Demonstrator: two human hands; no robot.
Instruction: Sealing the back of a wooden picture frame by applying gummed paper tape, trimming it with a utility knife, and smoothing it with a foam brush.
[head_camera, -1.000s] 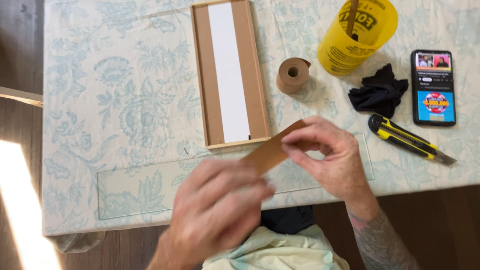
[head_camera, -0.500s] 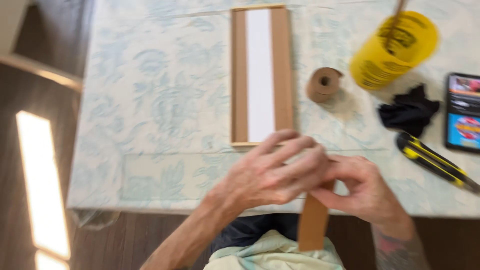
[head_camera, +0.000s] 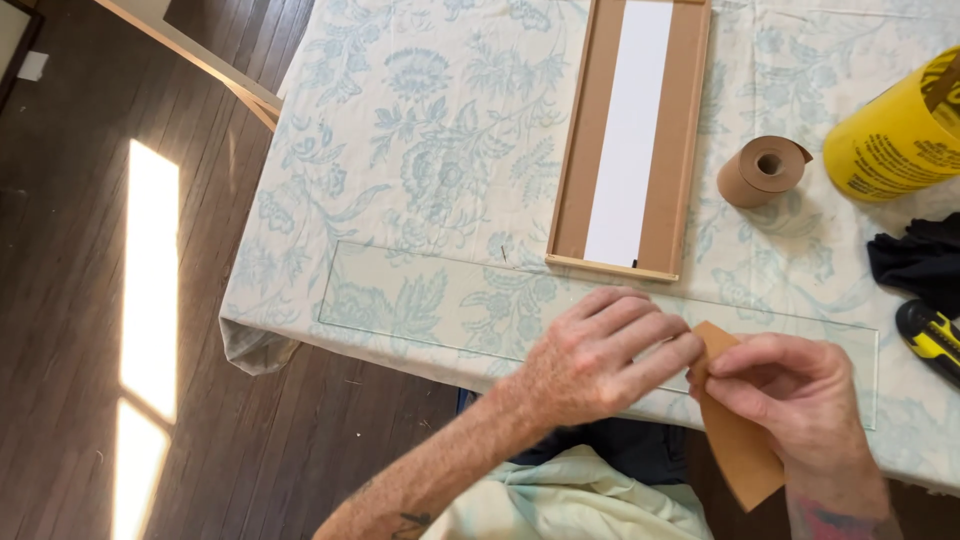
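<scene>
Hands meet at the near table edge, both on one strip of brown paper tape (head_camera: 738, 445). Your right hand (head_camera: 800, 400) pinches the strip's top end, thumb and fingers closed on it; the rest of the strip hangs down below that hand, past the table edge and over your lap. Your left hand (head_camera: 600, 355) comes in from the left, fingertips (head_camera: 685, 350) touching the same top end, fingers pressed together against the tape, right up against your right fingers. Whether the left thumb is under the strip, cannot tell, it's hidden.

Under both hands: a clear glass pane (head_camera: 420, 300) lying flat on the floral tablecloth (head_camera: 420, 150), running out left of your left hand and right past your right hand.

Just beyond your left hand, touching the pane's far edge: a long wooden frame (head_camera: 592, 140) lying face down, brown backing with a white strip down its middle.

Beyond your right hand: a roll of brown tape (head_camera: 762, 170) on its side, just right of the frame. Further right of it, a yellow tub (head_camera: 895, 140), tilted. To the right of your right hand: a black cloth (head_camera: 920, 265), and nearer, a yellow and black utility knife (head_camera: 932, 338), cut off by the picture edge. All apart from your hands.
</scene>
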